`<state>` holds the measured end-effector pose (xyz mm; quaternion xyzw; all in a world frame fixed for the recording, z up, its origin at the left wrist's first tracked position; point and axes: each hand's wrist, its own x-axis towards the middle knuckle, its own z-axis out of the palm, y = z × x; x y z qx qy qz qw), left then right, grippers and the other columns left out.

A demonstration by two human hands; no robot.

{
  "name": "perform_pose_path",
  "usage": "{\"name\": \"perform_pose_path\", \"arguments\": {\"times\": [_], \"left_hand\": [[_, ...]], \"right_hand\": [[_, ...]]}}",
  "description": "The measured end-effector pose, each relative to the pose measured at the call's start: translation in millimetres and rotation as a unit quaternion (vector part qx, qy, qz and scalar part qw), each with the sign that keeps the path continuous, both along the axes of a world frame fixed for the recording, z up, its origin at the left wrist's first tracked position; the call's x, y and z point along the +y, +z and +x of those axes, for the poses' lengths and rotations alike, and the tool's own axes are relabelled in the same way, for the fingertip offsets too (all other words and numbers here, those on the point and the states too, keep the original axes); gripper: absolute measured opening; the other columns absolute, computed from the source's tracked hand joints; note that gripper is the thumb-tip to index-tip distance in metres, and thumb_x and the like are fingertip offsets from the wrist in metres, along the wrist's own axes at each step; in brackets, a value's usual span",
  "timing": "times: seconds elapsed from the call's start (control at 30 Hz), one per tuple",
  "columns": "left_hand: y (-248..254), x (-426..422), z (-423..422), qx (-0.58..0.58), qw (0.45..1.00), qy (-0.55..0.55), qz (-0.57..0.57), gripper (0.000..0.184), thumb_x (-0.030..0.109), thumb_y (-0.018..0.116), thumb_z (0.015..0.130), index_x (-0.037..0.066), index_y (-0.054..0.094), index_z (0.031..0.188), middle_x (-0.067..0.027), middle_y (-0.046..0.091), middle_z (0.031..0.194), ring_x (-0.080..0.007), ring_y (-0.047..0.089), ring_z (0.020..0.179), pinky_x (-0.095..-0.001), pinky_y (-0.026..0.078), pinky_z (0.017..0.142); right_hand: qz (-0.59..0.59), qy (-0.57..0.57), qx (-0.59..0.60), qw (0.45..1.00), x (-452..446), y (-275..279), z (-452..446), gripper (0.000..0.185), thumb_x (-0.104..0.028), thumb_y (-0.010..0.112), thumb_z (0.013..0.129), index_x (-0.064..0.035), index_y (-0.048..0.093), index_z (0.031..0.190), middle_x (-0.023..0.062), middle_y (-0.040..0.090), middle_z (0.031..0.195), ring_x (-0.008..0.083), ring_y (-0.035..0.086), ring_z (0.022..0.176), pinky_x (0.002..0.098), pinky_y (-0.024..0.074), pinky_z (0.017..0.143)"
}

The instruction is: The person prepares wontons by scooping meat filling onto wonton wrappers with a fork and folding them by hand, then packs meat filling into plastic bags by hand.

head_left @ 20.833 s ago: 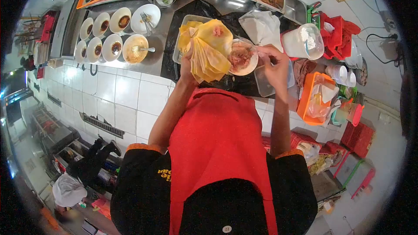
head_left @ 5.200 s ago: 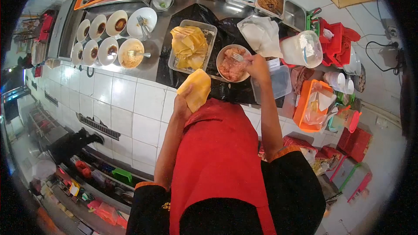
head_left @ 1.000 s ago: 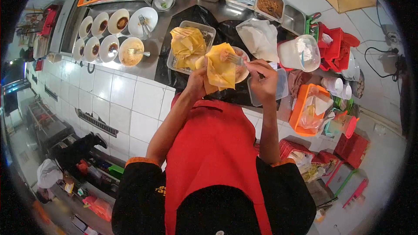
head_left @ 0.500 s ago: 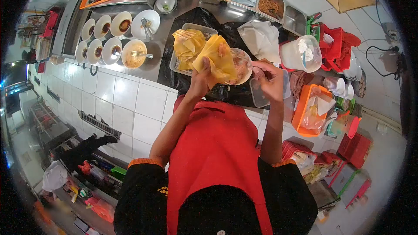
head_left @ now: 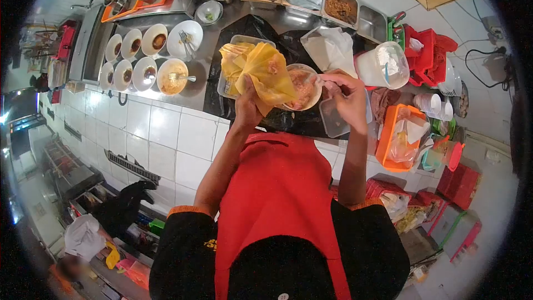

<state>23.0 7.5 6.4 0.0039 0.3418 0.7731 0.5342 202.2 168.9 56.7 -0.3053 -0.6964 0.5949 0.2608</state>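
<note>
Nearest me is the red apron (head_left: 277, 183). Just beyond it I watch the left hand (head_left: 248, 105) grasp a fan of yellow sheets (head_left: 272, 80), a dab of pink mince (head_left: 273, 68) on top. To its right, the right hand (head_left: 350, 97) pinches a blurred fork (head_left: 318, 80) at the bowl (head_left: 317, 100), whose left edge the sheets overlap. Farther left, partly hidden behind them, I see a tray (head_left: 223, 88) bearing more yellow wrappers (head_left: 233, 58). White paper (head_left: 330, 50) lies beyond the bowl; metal pans (head_left: 340, 9) line the far side.
</note>
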Motion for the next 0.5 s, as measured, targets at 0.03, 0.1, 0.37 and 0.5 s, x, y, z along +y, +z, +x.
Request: {"name": "perform_pose_path", "arguments": {"times": [0.03,0.1,0.37,0.5], "left_hand": [[-5,0,-1,0.002,1.0,-0.002,0.0,0.053,0.038,0.037,0.104,0.005,0.028,0.144,-0.0134,0.048,0.136,-0.0288,0.052,0.125,-0.0474,0.047,0.103],[-17,1,0,0.062,0.998,0.022,-0.007,0.052,0.038,0.036,0.104,0.005,0.03,0.143,-0.0134,0.048,0.136,-0.0288,0.052,0.125,-0.0475,0.047,0.103],[-9,-3,3,-0.011,0.998,-0.024,0.053,0.054,0.043,0.032,0.104,0.007,0.03,0.144,-0.0129,0.047,0.138,-0.0301,0.051,0.125,-0.0482,0.046,0.102],[8,3,4,-0.089,0.989,-0.02,0.113,0.056,0.048,0.027,0.103,0.01,0.031,0.145,-0.0127,0.047,0.14,-0.0313,0.052,0.125,-0.0504,0.046,0.101]], "right_hand": [[-0.04,0.005,-0.004,0.999,0,5,2,0.034,0.016,0.053,0.077,-0.0001,0.072,0.102,0.0098,0.066,0.087,0.0139,0.061,0.081,0.023,0.0447,0.07],[-0.081,0.003,-0.007,0.997,0,8,1,0.035,0.016,0.052,0.078,-0.0005,0.072,0.102,0.0095,0.066,0.085,0.0133,0.061,0.079,0.0228,0.0441,0.068],[0.021,0.086,-0.045,0.995,-2,7,-21,0.039,0.015,0.053,0.074,-0.0025,0.072,0.104,0.0097,0.069,0.093,0.0149,0.063,0.086,0.0215,0.0447,0.073],[0.041,0.055,0.006,0.998,-17,-5,-31,0.039,0.014,0.055,0.073,-0.0022,0.073,0.103,0.0097,0.069,0.095,0.0159,0.064,0.089,0.0233,0.0459,0.075]]}}
